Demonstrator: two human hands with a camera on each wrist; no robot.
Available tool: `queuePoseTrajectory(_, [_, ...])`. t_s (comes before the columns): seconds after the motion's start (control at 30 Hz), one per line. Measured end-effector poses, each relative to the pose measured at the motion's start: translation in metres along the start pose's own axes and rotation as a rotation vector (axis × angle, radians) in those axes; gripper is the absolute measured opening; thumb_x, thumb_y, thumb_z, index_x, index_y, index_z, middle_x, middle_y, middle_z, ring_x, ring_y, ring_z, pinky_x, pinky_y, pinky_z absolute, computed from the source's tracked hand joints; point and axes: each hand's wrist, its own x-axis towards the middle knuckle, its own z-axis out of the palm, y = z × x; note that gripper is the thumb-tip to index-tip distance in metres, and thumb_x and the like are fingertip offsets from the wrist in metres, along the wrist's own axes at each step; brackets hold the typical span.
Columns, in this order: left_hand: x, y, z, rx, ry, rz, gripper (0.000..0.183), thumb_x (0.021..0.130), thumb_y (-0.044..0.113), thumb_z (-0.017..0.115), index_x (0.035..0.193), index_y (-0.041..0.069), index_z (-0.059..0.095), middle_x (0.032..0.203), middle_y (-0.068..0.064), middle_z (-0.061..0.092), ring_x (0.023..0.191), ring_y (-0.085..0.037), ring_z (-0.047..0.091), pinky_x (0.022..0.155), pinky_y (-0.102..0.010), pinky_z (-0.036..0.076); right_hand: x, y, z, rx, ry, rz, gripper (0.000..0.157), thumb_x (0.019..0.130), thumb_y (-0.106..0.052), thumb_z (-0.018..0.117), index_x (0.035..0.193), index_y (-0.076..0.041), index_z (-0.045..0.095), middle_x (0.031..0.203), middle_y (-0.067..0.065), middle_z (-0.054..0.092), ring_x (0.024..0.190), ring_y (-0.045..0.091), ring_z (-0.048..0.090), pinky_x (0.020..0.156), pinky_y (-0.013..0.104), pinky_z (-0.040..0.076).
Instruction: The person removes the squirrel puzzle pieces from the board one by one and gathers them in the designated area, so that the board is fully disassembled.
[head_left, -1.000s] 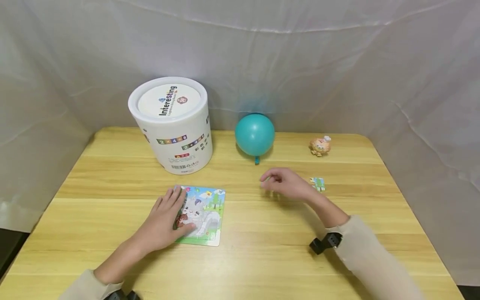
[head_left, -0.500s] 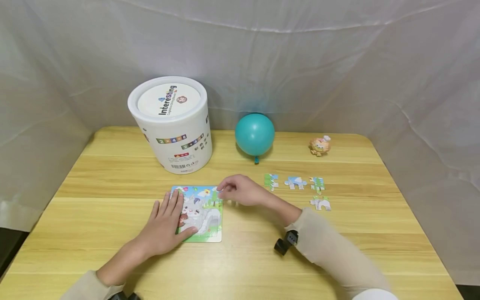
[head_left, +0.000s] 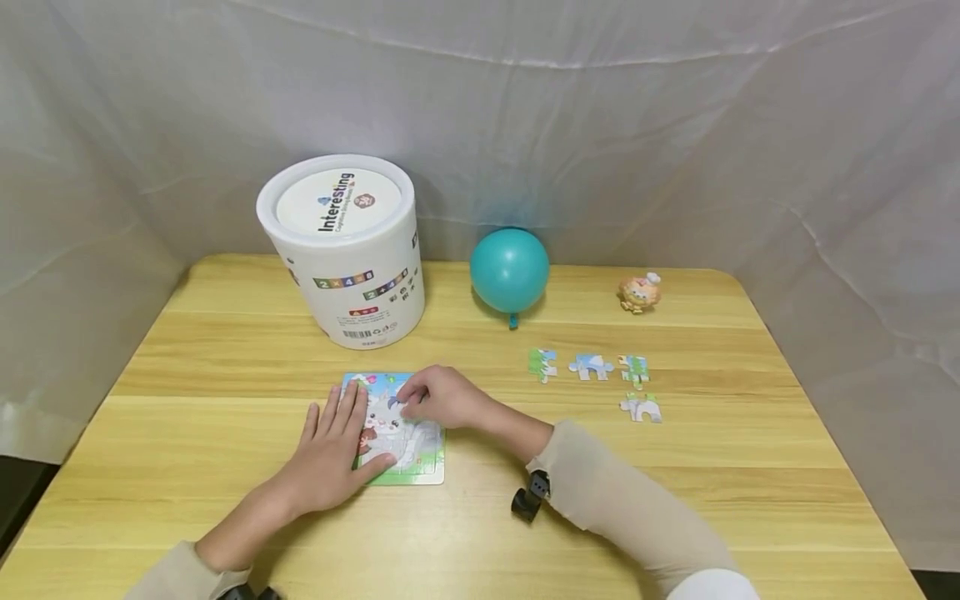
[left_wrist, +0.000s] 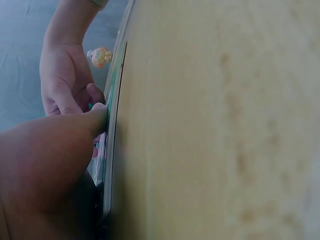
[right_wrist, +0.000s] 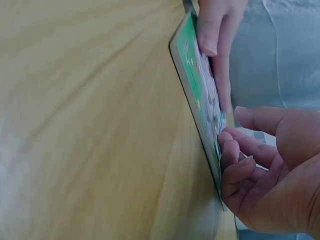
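Note:
A square jigsaw puzzle with a grey cartoon animal lies on the wooden table, partly covered by both hands. My left hand rests on its left side, fingers spread and thumb along the lower part. Over the upper right of the picture is my right hand, its fingers bent and their tips touching the surface. In the right wrist view the thumb stands apart from the curled fingers, and no piece shows between them.
Several loose jigsaw pieces lie to the puzzle's right. Behind stand a large white lidded tub and a teal balloon. A small orange figurine with a white hat is at the back right. Grey cloth hangs around the table.
My right hand has moved left from the loose pieces onto the puzzle, uncovering several pieces it hid before. The left hand stays on the puzzle, which has shifted slightly.

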Motion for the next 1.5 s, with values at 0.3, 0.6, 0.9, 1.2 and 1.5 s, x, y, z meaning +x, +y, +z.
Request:
queuePoseTrajectory(0.3, [0.000,0.000,-0.002,-0.020,-0.003,-0.004,0.100,0.099,0.055,0.058,0.158,-0.010,0.010,0.166,-0.030,0.000,0.152,-0.051,-0.006,0.115,-0.072,-0.003,0.002,-0.010,0.010,-0.018,0.018,0.070,0.024,0.091,-0.014,0.077,0.113,-0.006,0.072,0.078,-0.004,0.063,0.066,0.007,0.055,0.061,0.020,0.047])
queuePoseTrajectory(0.6, [0.000,-0.004,0.003,-0.039,0.013,0.003,0.101,0.099,0.056,0.058,0.159,-0.009,0.009,0.167,-0.029,0.000,0.152,-0.050,-0.007,0.115,-0.071,-0.006,0.002,-0.014,0.013,-0.080,0.032,0.091,0.022,0.091,-0.016,0.079,0.111,-0.009,0.073,0.094,-0.005,0.063,0.085,0.008,0.056,0.077,0.022,0.048])
queuePoseTrajectory(0.9, [-0.001,-0.006,0.006,-0.046,0.030,0.022,0.101,0.099,0.056,0.057,0.159,-0.009,0.009,0.166,-0.030,0.000,0.152,-0.051,-0.007,0.115,-0.071,-0.007,0.000,-0.015,0.011,0.064,0.034,0.123,0.019,0.090,-0.007,0.077,0.108,-0.010,0.068,0.088,-0.003,0.064,0.079,0.010,0.058,0.070,0.023,0.049])
queuePoseTrajectory(1.2, [0.000,-0.002,0.002,-0.034,0.002,-0.001,0.101,0.099,0.055,0.058,0.159,-0.009,0.009,0.167,-0.029,-0.001,0.152,-0.050,-0.008,0.115,-0.071,-0.006,-0.002,-0.012,0.012,0.151,0.091,0.071,0.015,0.090,-0.001,0.075,0.100,-0.011,0.069,0.075,-0.001,0.067,0.064,0.010,0.058,0.057,0.022,0.046])
queuePoseTrajectory(1.5, [0.001,-0.001,0.002,-0.035,0.000,-0.002,0.101,0.099,0.056,0.058,0.159,-0.009,0.009,0.167,-0.029,-0.001,0.152,-0.050,-0.007,0.115,-0.072,-0.005,-0.002,-0.009,0.012,0.172,0.105,0.070,0.014,0.091,-0.003,0.074,0.098,-0.015,0.070,0.076,-0.003,0.070,0.066,0.012,0.063,0.056,0.024,0.047])
